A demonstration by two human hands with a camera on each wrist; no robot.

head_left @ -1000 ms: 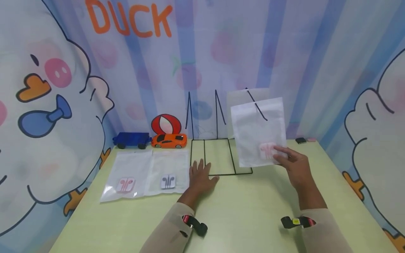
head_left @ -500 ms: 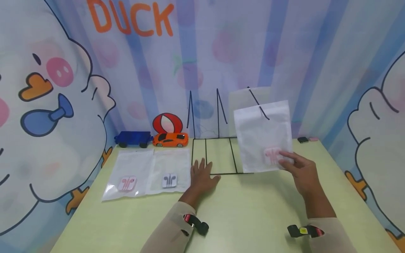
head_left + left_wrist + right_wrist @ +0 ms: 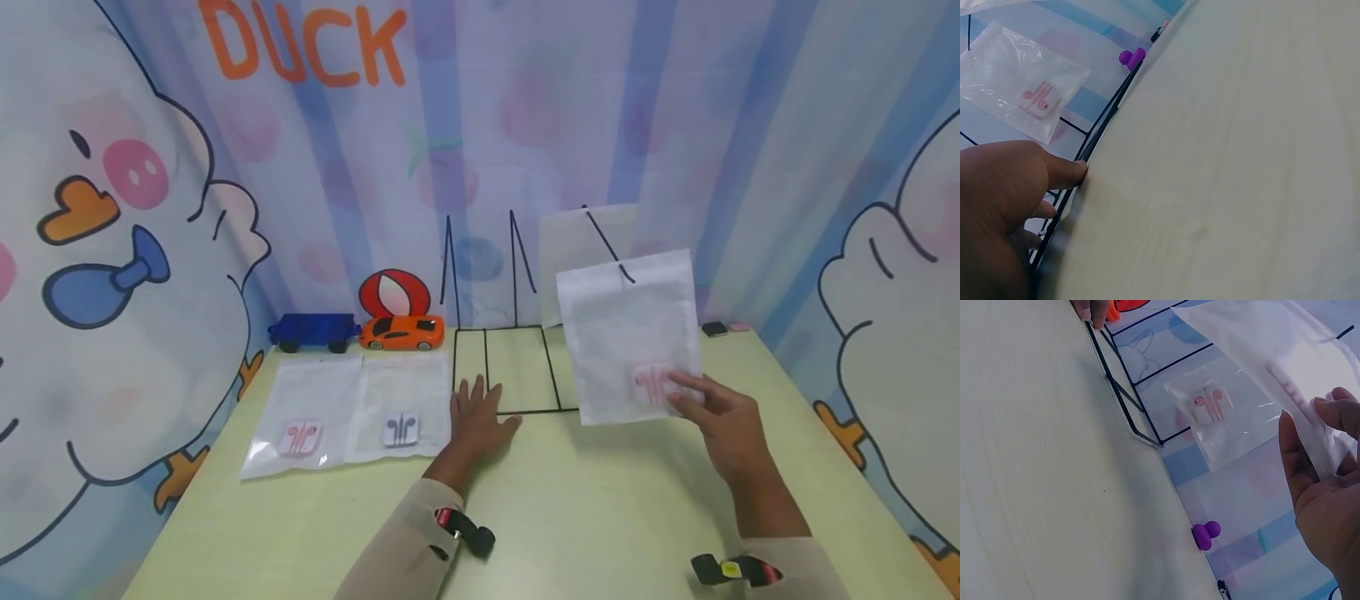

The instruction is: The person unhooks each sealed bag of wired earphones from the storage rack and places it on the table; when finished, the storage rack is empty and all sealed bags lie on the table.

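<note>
My right hand (image 3: 720, 425) pinches the lower right corner of a white plastic pouch (image 3: 622, 321) with pink earphones in a square case (image 3: 652, 383). The pouch is raised above the table, and its top edge overlaps the front tip of a black wire hook (image 3: 602, 233). Further back on that hook hangs another pouch (image 3: 558, 242); the right wrist view shows pink earphones (image 3: 1213, 405) in it. My left hand (image 3: 478, 423) rests with spread fingers on the base of the black wire rack (image 3: 528, 412), its thumb at the front wire in the left wrist view.
Two flat pouches lie side by side at the left, one with pink earphones (image 3: 302, 437), the other with dark ones (image 3: 401, 429). Behind them stand a blue toy trailer (image 3: 313, 331) and an orange toy car (image 3: 402, 332). Two more hooks (image 3: 514, 267) rise from the rack.
My right hand has drawn the pouch down, rightward and toward me, its top edge sliding along to the hook's front tip. The left hand has kept its place on the rack.
</note>
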